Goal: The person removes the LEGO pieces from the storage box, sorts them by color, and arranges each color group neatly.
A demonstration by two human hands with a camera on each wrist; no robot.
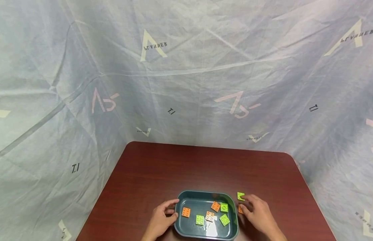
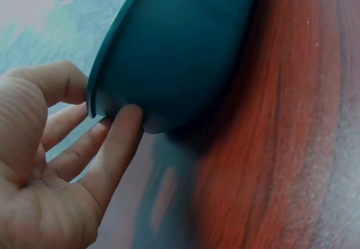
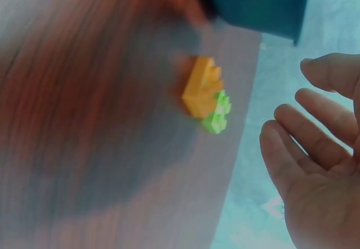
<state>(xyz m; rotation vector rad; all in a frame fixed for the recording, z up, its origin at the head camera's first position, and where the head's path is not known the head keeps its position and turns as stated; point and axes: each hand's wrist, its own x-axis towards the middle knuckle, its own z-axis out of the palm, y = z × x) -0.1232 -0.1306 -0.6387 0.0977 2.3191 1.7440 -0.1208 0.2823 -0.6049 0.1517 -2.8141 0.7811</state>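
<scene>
My left hand holds the left end of a dark teal tray. In the left wrist view, fingers of this left hand meet the rim and outer wall of the tray. To the right of the tray, my right hand hovers by two toy building bricks, a green one and an orange one. The right wrist view shows the right hand with parted fingers and nothing between them. There the orange brick partly covers the green brick.
Several orange and green bricks lie apart inside the tray, among them an orange brick at the left and a green brick at the right. The dark red wooden table is enclosed by a printed grey cloth.
</scene>
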